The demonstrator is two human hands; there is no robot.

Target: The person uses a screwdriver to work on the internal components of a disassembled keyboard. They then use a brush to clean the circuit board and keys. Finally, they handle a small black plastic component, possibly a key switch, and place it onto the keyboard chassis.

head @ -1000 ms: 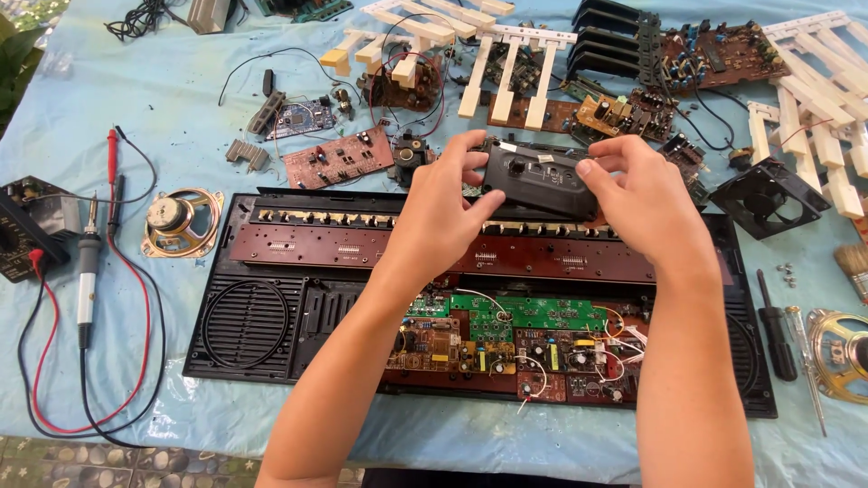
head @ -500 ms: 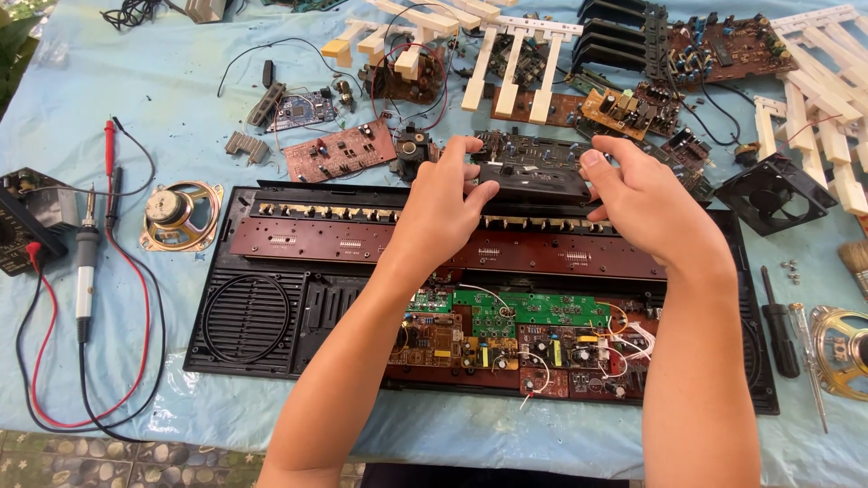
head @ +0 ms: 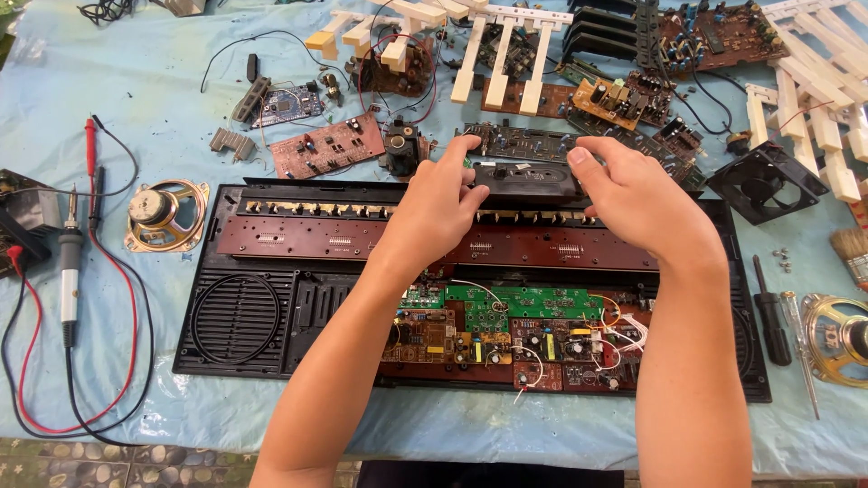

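A small black plastic block is held between both my hands, just above the far edge of the open black keyboard case. My left hand grips its left end with thumb and fingers. On its right end rests my right hand, thumb on top. Below the hands lies a long brown circuit strip with a row of small contacts. Green and brown circuit boards with wires fill the case's near half between my forearms.
Left of the case lie a soldering iron, red and black test leads and a loose speaker. Behind are loose boards, white key strips and a black fan. A screwdriver and second speaker sit right.
Both hands with the black block have stayed over the case's far edge, shifting slightly away from me; the view has tilted down a little.
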